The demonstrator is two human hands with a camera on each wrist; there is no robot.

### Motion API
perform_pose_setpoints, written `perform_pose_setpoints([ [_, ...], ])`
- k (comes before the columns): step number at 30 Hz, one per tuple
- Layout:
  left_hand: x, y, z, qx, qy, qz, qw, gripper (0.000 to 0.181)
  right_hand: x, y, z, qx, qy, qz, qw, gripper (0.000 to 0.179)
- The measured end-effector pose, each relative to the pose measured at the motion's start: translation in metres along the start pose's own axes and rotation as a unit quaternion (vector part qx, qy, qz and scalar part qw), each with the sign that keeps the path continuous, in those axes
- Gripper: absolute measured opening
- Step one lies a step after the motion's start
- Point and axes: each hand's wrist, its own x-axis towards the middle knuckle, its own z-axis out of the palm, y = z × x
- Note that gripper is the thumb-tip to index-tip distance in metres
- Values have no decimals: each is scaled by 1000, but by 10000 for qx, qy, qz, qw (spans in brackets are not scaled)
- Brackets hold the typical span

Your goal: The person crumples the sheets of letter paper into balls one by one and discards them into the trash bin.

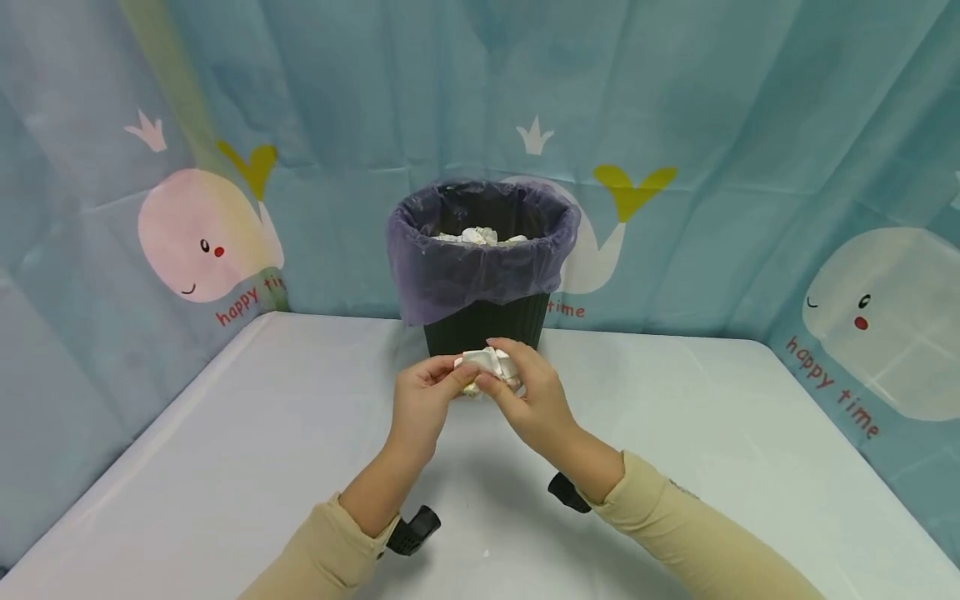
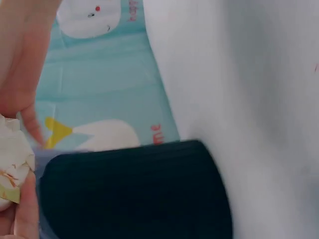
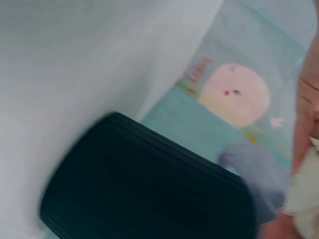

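Observation:
Both hands hold one crumpled piece of white paper (image 1: 491, 363) with yellowish printed patches, in front of the trash bin. The left hand (image 1: 422, 402) pinches its left side between thumb and fingers. From the other side, the right hand (image 1: 538, 403) grips it, thumb in front and fingers behind. At the left edge of the left wrist view the paper (image 2: 14, 162) shows brown and green print. Behind the hands stands a dark trash bin (image 1: 486, 321), lined with a purple plastic bag (image 1: 480, 279). Crumpled white paper (image 1: 480, 236) shows inside the bin.
A white table (image 1: 225, 467) lies beneath the arms, and the bin stands toward its back edge. Behind and at both sides hangs a blue curtain (image 1: 337, 167) printed with whales. Dark wrist cameras (image 1: 415, 531) hang below the forearms.

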Motion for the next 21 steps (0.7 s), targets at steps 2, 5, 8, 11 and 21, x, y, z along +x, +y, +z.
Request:
perform_pose_setpoints([
  [2,0,2,-1,-10,146,-17,9999,20,0,-4,-2,-224,-196,215,9993,61],
  [5,-3,8,1,-166,304,62,9994,22,1,-10,-5,-408,-355,348,9979,82],
  [8,-8,13,3,-262,253,54,9993,24,3,-12,-6,-386,-463,422,9973,88],
  [11,-12,16,3,-155,107,-60,9998,24,5,-11,-8,-184,-581,601,9963,86],
  [21,-16,23,-4,347,-325,-162,9987,27,2,-10,-12,1012,-846,833,9878,72],
])
